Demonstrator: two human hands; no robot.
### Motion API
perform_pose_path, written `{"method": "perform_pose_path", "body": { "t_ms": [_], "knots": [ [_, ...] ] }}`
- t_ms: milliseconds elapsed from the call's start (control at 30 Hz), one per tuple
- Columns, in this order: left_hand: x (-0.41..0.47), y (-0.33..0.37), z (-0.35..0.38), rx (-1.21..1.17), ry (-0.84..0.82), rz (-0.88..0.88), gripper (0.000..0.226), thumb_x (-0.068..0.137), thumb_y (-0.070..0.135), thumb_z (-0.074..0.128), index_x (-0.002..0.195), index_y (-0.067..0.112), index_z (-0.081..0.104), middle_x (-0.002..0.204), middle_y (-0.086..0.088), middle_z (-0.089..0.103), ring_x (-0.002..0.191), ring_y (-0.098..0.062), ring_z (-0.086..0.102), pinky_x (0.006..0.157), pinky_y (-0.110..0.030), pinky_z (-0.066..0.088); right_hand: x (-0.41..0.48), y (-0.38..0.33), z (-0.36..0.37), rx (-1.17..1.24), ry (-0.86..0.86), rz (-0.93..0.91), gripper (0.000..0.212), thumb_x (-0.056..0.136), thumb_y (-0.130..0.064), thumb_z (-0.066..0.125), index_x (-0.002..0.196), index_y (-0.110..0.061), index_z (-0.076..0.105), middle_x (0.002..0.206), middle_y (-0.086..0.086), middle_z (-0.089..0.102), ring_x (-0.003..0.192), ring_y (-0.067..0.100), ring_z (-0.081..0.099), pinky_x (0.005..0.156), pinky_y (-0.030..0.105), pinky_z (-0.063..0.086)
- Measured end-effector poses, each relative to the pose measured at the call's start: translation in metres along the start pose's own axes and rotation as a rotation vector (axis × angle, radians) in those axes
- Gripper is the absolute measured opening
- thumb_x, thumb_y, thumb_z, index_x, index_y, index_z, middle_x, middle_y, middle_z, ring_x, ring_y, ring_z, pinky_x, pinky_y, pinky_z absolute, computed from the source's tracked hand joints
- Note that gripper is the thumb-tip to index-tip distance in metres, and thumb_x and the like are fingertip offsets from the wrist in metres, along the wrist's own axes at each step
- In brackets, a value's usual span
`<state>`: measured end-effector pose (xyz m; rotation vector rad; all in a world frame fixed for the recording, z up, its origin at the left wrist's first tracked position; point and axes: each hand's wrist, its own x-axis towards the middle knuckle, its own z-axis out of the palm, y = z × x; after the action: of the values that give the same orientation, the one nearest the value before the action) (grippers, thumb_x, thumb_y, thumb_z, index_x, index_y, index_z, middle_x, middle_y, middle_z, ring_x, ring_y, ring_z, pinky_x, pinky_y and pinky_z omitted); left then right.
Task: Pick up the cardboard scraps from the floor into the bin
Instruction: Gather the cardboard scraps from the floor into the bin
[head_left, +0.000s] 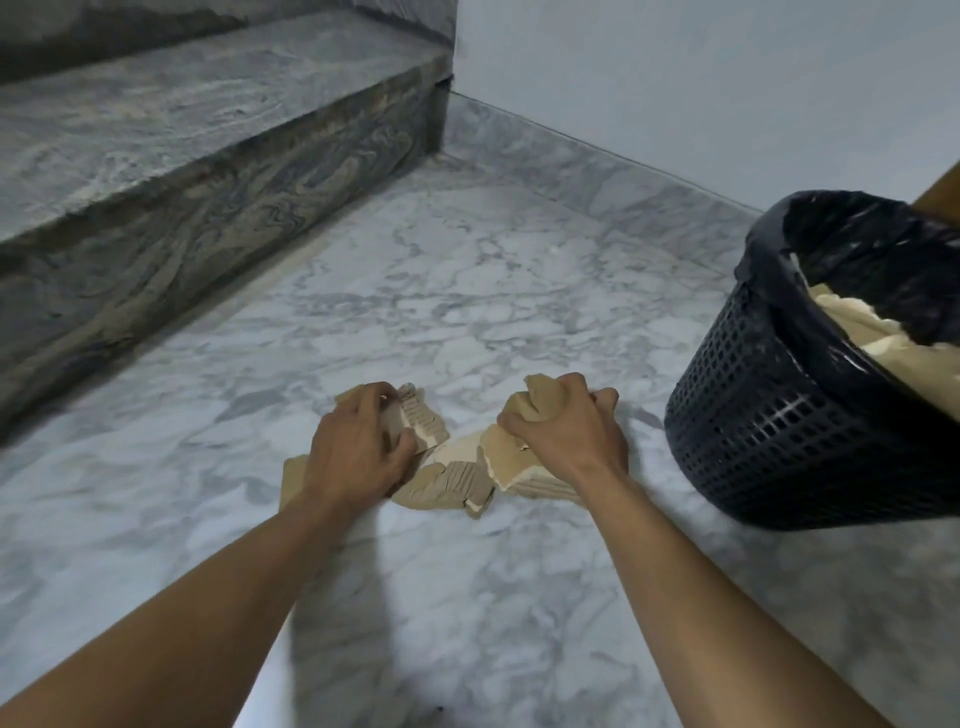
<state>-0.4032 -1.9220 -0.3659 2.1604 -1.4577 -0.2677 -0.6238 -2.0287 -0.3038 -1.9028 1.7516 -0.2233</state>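
Gripping torn cardboard scraps (457, 480) on the marble floor (467, 291), left hand (358, 447) and right hand (566, 431) each curl around pieces, near the black bin (769, 415).

**Scraps mid-floor, bin to the right**

The cardboard scraps (447, 480) lie mid-floor (415, 291), the left hand (358, 447) on their left part, the right hand (566, 431) on their right. The bin (769, 415) stands near the floor's right edge (more cardboard (852, 338) in it); a step (182, 130) borders the left edge.

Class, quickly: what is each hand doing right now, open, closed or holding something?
Left hand: closed, gripping a ridged cardboard scrap.
Right hand: closed, gripping a crumpled cardboard scrap.
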Motion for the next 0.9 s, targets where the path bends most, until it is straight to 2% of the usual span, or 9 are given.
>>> {"method": "perform_pose_path", "body": {
  "t_ms": [67, 133, 267, 367, 467, 533, 633, 733, 900],
  "knots": [
    [0.001, 0.003, 0.001, -0.017, 0.002, -0.057, 0.059, 0.086, 0.038, 0.066, 0.139, 0.021, 0.048, 0.13, -0.004, 0.061, 0.101, -0.028, 0.064, 0.074, -0.034, 0.041, -0.004, -0.004, 0.005, -0.029, -0.006, -0.049, 0.084, 0.065, -0.076, 0.071, 0.129, -0.03, 0.045, 0.116, 0.0, 0.037, 0.097, 0.026, 0.061, 0.087, 0.041, 0.055],
    [0.003, 0.005, 0.0, 0.004, -0.011, -0.086, 0.064, 0.086, 0.039, 0.067, 0.144, 0.022, 0.048, 0.133, -0.003, 0.058, 0.106, -0.028, 0.063, 0.081, -0.038, 0.046, -0.01, -0.008, 0.011, -0.07, -0.015, -0.114, 0.082, 0.065, -0.078, 0.07, 0.127, -0.032, 0.043, 0.119, 0.0, 0.039, 0.1, 0.027, 0.061, 0.084, 0.04, 0.054],
    [0.0, 0.004, -0.004, -0.003, 0.005, -0.14, 0.056, 0.085, 0.043, 0.066, 0.134, 0.018, 0.059, 0.123, -0.005, 0.062, 0.104, -0.031, 0.062, 0.083, -0.039, 0.045, -0.024, -0.011, 0.031, -0.204, -0.087, -0.345, 0.085, 0.068, -0.082, 0.067, 0.131, -0.034, 0.038, 0.13, -0.001, 0.045, 0.116, 0.026, 0.054, 0.087, 0.04, 0.049],
    [-0.006, -0.005, -0.005, 0.173, 0.076, -0.05, 0.06, 0.078, 0.056, 0.05, 0.119, 0.016, 0.068, 0.11, -0.006, 0.068, 0.105, -0.031, 0.059, 0.088, -0.043, 0.042, -0.033, -0.009, 0.053, -0.275, -0.12, -0.501, 0.088, 0.069, -0.084, 0.063, 0.137, -0.033, 0.039, 0.137, -0.006, 0.045, 0.126, 0.022, 0.046, 0.094, 0.04, 0.047],
    [-0.005, -0.015, -0.004, 0.228, 0.027, 0.065, 0.06, 0.08, 0.058, 0.043, 0.117, 0.016, 0.065, 0.127, -0.006, 0.062, 0.129, -0.028, 0.048, 0.106, -0.045, 0.032, -0.034, 0.0, 0.071, -0.314, -0.03, -0.566, 0.09, 0.07, -0.088, 0.053, 0.14, -0.032, 0.044, 0.135, -0.006, 0.048, 0.122, 0.024, 0.046, 0.098, 0.039, 0.041],
    [-0.005, -0.018, -0.003, 0.242, -0.012, 0.08, 0.062, 0.084, 0.065, 0.042, 0.121, 0.019, 0.06, 0.139, -0.003, 0.056, 0.133, -0.027, 0.045, 0.109, -0.046, 0.031, -0.037, 0.005, 0.078, -0.357, 0.061, -0.604, 0.094, 0.069, -0.094, 0.046, 0.138, -0.03, 0.051, 0.126, 0.0, 0.053, 0.111, 0.028, 0.048, 0.095, 0.043, 0.038],
    [-0.006, -0.018, -0.003, 0.289, 0.003, 0.073, 0.067, 0.086, 0.077, 0.045, 0.123, 0.023, 0.06, 0.13, 0.0, 0.059, 0.117, -0.028, 0.049, 0.094, -0.045, 0.04, -0.046, 0.005, 0.083, -0.372, 0.138, -0.63, 0.104, 0.062, -0.101, 0.041, 0.132, -0.026, 0.057, 0.111, 0.005, 0.054, 0.102, 0.028, 0.049, 0.091, 0.044, 0.039],
    [-0.005, -0.016, -0.004, 0.285, -0.031, 0.002, 0.072, 0.086, 0.081, 0.044, 0.126, 0.023, 0.059, 0.121, 0.0, 0.06, 0.109, -0.027, 0.053, 0.08, -0.04, 0.046, -0.055, 0.003, 0.086, -0.356, 0.162, -0.614, 0.105, 0.058, -0.098, 0.05, 0.131, -0.022, 0.055, 0.106, 0.007, 0.057, 0.097, 0.028, 0.052, 0.087, 0.043, 0.045],
    [-0.004, -0.01, -0.01, 0.22, -0.027, -0.077, 0.065, 0.082, 0.079, 0.052, 0.113, 0.021, 0.053, 0.107, 0.001, 0.064, 0.089, -0.028, 0.063, 0.067, -0.034, 0.04, -0.072, -0.005, 0.08, -0.247, -0.016, -0.47, 0.091, 0.063, -0.079, 0.067, 0.129, -0.026, 0.036, 0.116, 0.002, 0.036, 0.089, 0.025, 0.056, 0.071, 0.033, 0.048]
  ]
}}
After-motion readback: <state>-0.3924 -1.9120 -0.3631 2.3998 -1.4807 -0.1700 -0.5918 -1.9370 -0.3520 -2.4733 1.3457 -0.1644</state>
